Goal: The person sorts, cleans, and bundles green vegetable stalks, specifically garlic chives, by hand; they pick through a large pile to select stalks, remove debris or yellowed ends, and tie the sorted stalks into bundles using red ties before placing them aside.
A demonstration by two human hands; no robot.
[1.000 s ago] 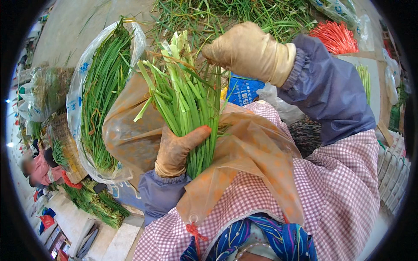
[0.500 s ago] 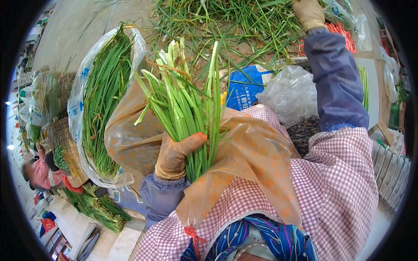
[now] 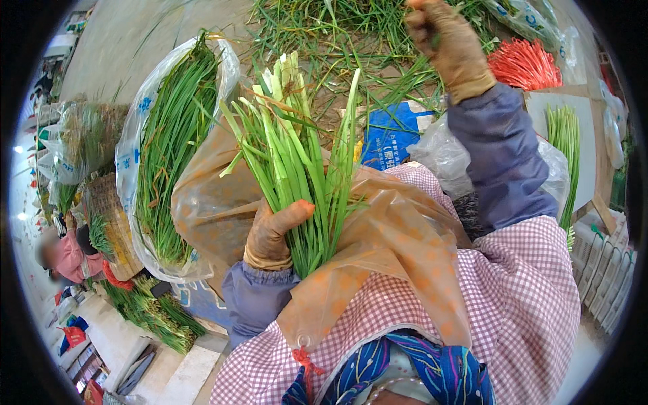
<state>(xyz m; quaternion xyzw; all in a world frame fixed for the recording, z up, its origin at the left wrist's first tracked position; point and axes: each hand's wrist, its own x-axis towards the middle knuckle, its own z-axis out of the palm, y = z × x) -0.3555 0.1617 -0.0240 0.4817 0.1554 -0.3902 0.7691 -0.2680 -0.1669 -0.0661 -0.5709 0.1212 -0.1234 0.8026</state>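
Note:
My left hand (image 3: 270, 236), in a worn tan glove, is closed around a bunch of green chives (image 3: 297, 162). Their pale cut ends point up and away from me, and a dry brownish leaf lies across the stalks. Raised at the top right, my gloved right hand (image 3: 449, 50) has its fingers curled in; whatever they may hold is hidden. Below it, the floor bears loose green leaf scraps (image 3: 324, 40). A brownish translucent plastic apron (image 3: 378, 246) covers my lap beneath the bunch.
Left of my lap lies an open clear bag (image 3: 125, 169) of long chives (image 3: 179, 148). At right are red ties (image 3: 523, 64), a board (image 3: 536, 111) with trimmed chives (image 3: 563, 142), and a crumpled plastic bag (image 3: 442, 155). Another person (image 3: 71, 256) sits far left near bundled greens (image 3: 152, 310).
My right hand has drawn back from the scraps toward me and a little left, uncovering more of the red ties. The left hand keeps its hold on the chives.

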